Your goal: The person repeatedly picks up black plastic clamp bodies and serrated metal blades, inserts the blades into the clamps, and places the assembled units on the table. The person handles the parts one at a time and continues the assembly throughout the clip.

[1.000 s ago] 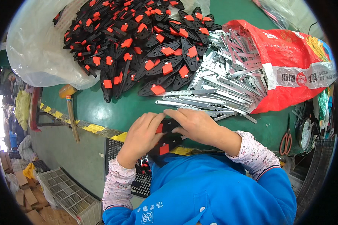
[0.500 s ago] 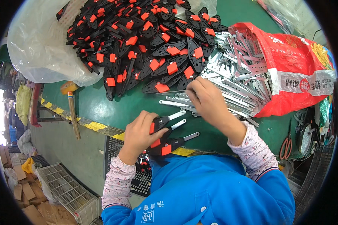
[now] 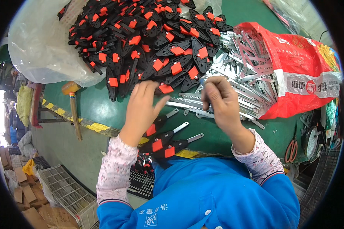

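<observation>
My left hand [image 3: 143, 108] is open, thumb apart from the fingers, its fingertips at the near edge of the pile beside a black plastic part with a red block [image 3: 165, 88]. My right hand [image 3: 222, 102] is closed, with thumb and fingers pinched around the end of a toothed metal strip [image 3: 189, 95]; the fingers partly hide the grip. Below the hands, near the table edge, lie black parts with red blocks and a metal strip sticking out of each, one in the middle [image 3: 162, 142] and one nearer me [image 3: 174, 148]. Another [image 3: 156, 124] is partly behind my left wrist.
A big heap of black-and-red parts [image 3: 141, 38] spills from a clear plastic bag [image 3: 38, 49]. Loose toothed strips [image 3: 242, 89] pour from a red sack [image 3: 294, 68]. A mallet [image 3: 73, 108] lies at the left edge, scissors [image 3: 291, 150] at the right. A crate [image 3: 67, 191] stands below left.
My left hand has let go of the black part by the table edge and moved up to the heap. My right hand has shifted slightly right and turned, fingers curled.
</observation>
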`<state>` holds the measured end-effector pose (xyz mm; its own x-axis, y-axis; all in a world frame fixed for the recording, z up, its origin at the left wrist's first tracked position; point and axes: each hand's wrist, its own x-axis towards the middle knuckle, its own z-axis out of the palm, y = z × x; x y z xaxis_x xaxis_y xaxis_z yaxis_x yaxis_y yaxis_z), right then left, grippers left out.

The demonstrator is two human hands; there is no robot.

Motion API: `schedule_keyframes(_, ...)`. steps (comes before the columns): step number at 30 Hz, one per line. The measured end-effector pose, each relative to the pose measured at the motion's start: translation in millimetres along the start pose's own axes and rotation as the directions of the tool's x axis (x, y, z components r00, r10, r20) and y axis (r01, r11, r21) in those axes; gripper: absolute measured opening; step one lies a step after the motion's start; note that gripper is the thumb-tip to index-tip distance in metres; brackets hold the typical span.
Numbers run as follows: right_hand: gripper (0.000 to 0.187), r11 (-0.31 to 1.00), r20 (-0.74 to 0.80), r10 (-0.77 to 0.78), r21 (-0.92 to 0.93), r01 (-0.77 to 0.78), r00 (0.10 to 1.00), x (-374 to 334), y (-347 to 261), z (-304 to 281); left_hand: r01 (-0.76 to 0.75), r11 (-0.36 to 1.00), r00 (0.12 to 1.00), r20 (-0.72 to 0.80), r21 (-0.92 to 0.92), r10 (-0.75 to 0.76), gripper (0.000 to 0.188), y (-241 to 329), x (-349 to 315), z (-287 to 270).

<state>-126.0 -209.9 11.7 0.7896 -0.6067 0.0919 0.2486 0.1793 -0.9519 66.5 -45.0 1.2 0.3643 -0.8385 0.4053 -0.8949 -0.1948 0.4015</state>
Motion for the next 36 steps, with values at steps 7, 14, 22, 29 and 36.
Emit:
schedule_keyframes(7,0.022,0.79,0.131,-0.003,-0.607,0.083,0.991,-18,3,-3,0.081,0.973,0.992,0.082,0.214,-0.101,0.048,-1,9,19)
schedule_keyframes(14,0.027,0.692,0.273,-0.044,-0.686,0.226,0.961,-21,22,1,0.61,0.653,0.773,0.155,-0.449,-0.615,0.053,9,-29,-16)
schedule_keyframes(22,0.031,0.534,0.372,-0.084,-0.766,0.357,0.924,-27,33,-3,0.123,0.956,0.96,0.211,0.268,-0.183,0.05,2,-54,-49)
schedule_keyframes(29,0.025,0.307,0.45,-0.206,-0.814,0.494,0.869,-29,29,-3,0.019,0.998,0.88,0.475,-0.06,0.012,0.071,-28,-52,-50)
schedule_keyframes(36,0.022,0.408,0.464,-0.198,-0.762,0.503,0.864,-36,44,6,-0.061,0.994,0.871,0.491,0.096,0.006,0.06,-26,-62,-65)
